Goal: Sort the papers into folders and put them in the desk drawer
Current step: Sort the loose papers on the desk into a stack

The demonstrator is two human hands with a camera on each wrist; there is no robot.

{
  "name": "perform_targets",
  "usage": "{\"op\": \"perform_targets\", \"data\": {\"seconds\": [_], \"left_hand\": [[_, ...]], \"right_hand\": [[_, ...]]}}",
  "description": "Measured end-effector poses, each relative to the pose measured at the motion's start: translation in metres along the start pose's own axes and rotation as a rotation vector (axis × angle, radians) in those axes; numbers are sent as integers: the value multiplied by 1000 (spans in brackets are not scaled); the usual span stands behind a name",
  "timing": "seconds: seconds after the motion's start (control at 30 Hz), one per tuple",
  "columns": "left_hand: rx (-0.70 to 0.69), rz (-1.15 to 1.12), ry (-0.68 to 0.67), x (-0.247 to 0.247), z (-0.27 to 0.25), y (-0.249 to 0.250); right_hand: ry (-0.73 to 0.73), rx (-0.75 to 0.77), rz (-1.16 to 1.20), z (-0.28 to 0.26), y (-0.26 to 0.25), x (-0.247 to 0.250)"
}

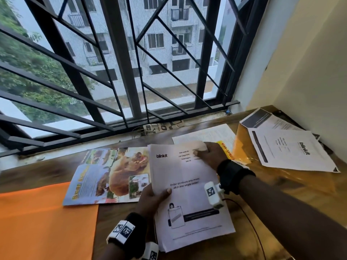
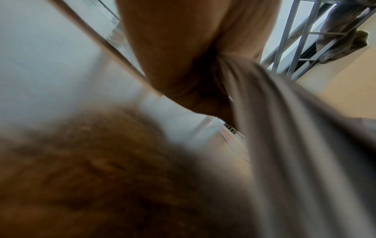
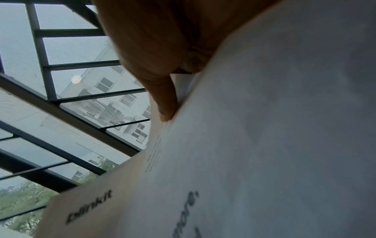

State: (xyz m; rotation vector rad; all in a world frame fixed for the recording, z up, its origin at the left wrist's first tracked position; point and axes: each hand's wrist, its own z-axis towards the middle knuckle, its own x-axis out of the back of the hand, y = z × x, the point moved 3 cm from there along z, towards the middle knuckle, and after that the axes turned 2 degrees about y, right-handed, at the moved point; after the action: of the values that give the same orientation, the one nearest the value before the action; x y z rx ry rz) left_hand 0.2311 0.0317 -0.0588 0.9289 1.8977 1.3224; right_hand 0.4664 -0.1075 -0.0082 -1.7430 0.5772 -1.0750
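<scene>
The left hand pinches the left edge of a stack of white papers, thumb on the top sheet and fingers curled beneath. The right hand grips the stack's far right corner, thumb pressed on the top sheet near the printed lines and fingers wrapped behind; the right wrist view shows that thumb lying on the "blinkit" page. The left wrist view is blurred, with only skin and paper edges readable.

The stack is held over the wooden desk. Just left of the stack, partly under it, lies a colourful animal poster. Further left of the stack lies an orange folder, its corner under the poster. Right of the stack lies a translucent yellow folder with 2 printed sheets on it. Behind the stack lies another white sheet, and beyond that the barred window.
</scene>
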Motion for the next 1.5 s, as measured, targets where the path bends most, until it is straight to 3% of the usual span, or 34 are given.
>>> {"op": "perform_targets", "data": {"seconds": [0.07, 0.17, 0.37, 0.53, 0.7, 0.93, 1.07, 1.27, 1.5], "left_hand": [[15, -26, -6, -2, 1, -2], [19, -59, -3, -2, 1, -3], [-41, -86, 40, -17, -3, 17], [-102, -40, 104, -57, -4, 39], [-198, -69, 176, -123, -8, 68], [-361, -88, 126, -190, -17, 80], [-315, -63, 113, -217, -16, 61], [-278, -128, 289, -228, -12, 45], [-233, 3, 369, -229, -1, 33]], "right_hand": [[32, 80, -61, -4, 0, 0], [134, 43, -16, -15, 16, 8], [-186, -153, 367, -56, 46, 27], [-69, 38, 198, -70, 35, 63], [44, 128, 231, -74, 23, 115], [-6, 241, 210, -56, 41, 183], [-130, 153, 284, -48, 71, 194], [-260, 142, 384, -47, 83, 198], [-250, 172, 277, -39, 95, 199]]}}
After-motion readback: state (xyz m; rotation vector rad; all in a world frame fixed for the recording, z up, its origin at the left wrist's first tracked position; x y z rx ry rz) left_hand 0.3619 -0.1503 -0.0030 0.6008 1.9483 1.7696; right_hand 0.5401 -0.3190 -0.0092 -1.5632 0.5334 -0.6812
